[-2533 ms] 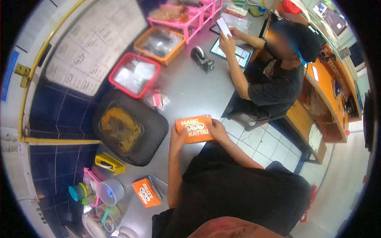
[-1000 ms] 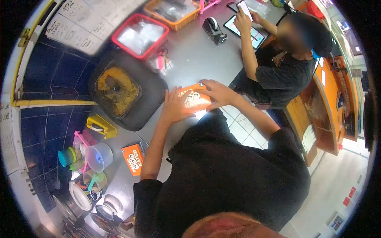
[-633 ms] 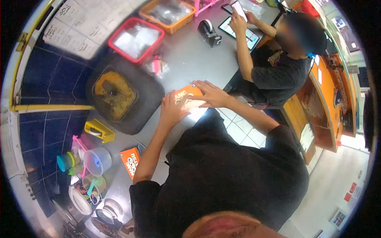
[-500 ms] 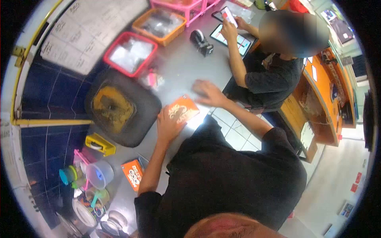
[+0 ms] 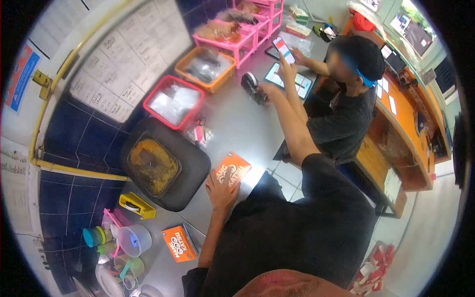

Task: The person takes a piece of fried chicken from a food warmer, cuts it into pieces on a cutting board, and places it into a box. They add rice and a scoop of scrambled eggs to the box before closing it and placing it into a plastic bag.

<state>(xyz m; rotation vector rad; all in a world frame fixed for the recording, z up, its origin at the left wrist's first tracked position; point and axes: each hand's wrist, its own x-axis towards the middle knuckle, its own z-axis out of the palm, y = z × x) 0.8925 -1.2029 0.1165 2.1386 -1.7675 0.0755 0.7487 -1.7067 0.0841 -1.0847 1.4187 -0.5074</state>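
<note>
An orange printed box [image 5: 231, 168] lies flat on the grey steel counter [image 5: 237, 123] near its front edge. My left hand [image 5: 220, 190] rests flat on the box's near end, fingers spread. My right arm stretches far across the counter, and my right hand [image 5: 265, 89] reaches the black tape dispenser [image 5: 250, 84] at the back; whether it grips it I cannot tell. A second orange box [image 5: 180, 242] lies on the counter to my left.
A black tray with brown residue [image 5: 158, 166] sits left of the box. Red [image 5: 171, 101], orange [image 5: 205, 67] and pink [image 5: 237, 34] baskets line the wall. A seated person [image 5: 346, 104] holds a phone [image 5: 283, 49] above a tablet [image 5: 289, 79]. Cups and a yellow tape holder [image 5: 136, 205] crowd the near left.
My right hand left the orange box and reached far forward to the tape dispenser. My left hand stays on the box, which has shifted slightly on the counter.
</note>
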